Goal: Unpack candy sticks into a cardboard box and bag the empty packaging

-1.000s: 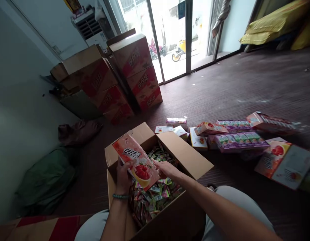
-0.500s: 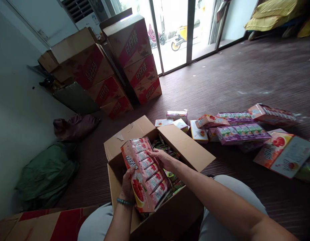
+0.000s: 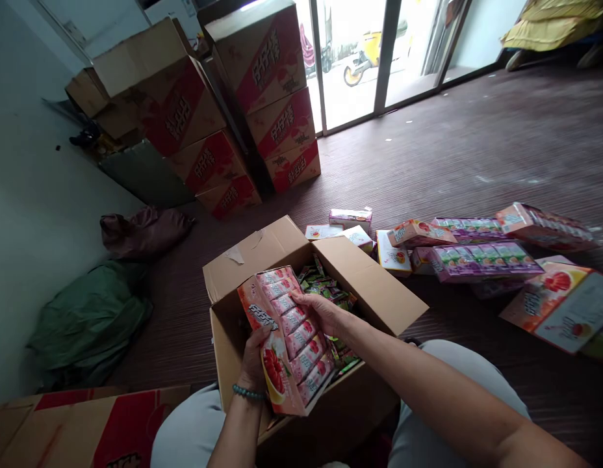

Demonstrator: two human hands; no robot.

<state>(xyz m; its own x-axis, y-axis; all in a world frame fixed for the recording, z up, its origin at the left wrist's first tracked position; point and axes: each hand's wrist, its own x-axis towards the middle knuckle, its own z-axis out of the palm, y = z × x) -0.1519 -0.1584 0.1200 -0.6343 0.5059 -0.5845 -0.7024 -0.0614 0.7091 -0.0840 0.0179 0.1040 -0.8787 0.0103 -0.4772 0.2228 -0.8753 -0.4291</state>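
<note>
Box of pink packets (image 3: 275,370) held tilted over an open carton (image 3: 374,289)
Left hand (image 3: 254,357) clasps its printed side; right hand (image 3: 318,313) grips the opposite edge. Its row looks full, none visibly removed. Loose packets (image 3: 325,286) already lie in the carton, flaps unclosed; more boxes (image 3: 487,261) lie on the floor (image 3: 428,172).

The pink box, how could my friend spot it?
Find the big open carton between the person's knees. Over it, the left hand and right hand hold the pink box. Unlike the small boxes on the floor, it's held up, showing pink packets.
</note>
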